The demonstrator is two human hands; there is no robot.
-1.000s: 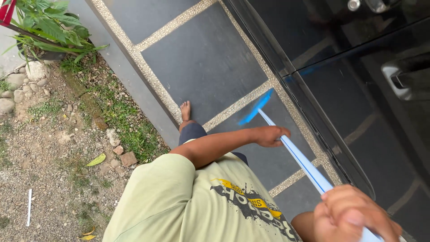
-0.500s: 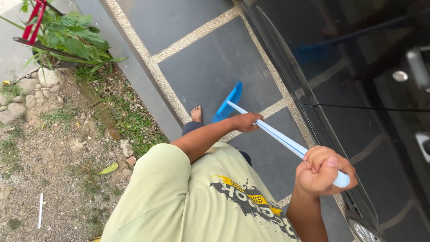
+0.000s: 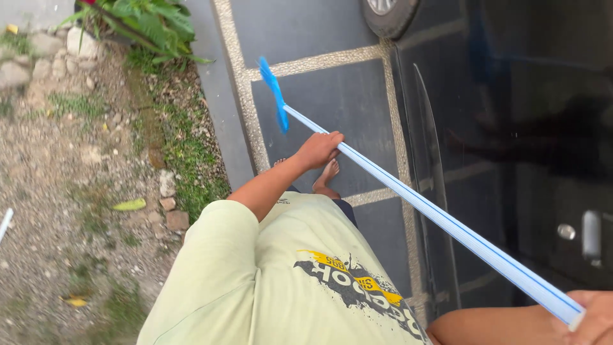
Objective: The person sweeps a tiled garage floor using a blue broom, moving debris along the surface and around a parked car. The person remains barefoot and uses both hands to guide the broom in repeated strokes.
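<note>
Far left: gravel and dirt ground [image 3: 57, 191], scattered with small stones, a fallen yellow-green leaf [image 3: 129, 205] and a brick fragment [image 3: 177, 220].

Upper left: leafy green plant [image 3: 150, 22] beside pale rocks, with a strip of grass [image 3: 191, 160] running along a grey concrete kerb [image 3: 220, 121].

Centre: dark paved driveway [image 3: 332, 96], its slabs divided by pebbled bands. One bare foot [image 3: 327, 176] stands on it.

Centre, above the paving: blue broom head [image 3: 274, 92], thin and tilted, close to the kerb edge; whether it touches the paving cannot be told.

Running from the head down to the lower right: long pale blue broom handle [image 3: 447, 225], straight and rigid. It looks light, smooth, likely plastic or thin tube, possibly slick in a damp palm. Best taken at two points well apart, as here.

Left hand [image 3: 317, 150]: fingers wrapped over the handle's lower part, near the head, arm extended.

Foreground: pale green printed shirt [image 3: 268, 281].

Lower right corner: right hand [image 3: 590, 319], mostly cut off by the frame edge, closed round the handle's top end.

Right: glossy black car [image 3: 530, 128], tyre [image 3: 389, 13] at the top, door handle [image 3: 590, 233] lower down.
</note>
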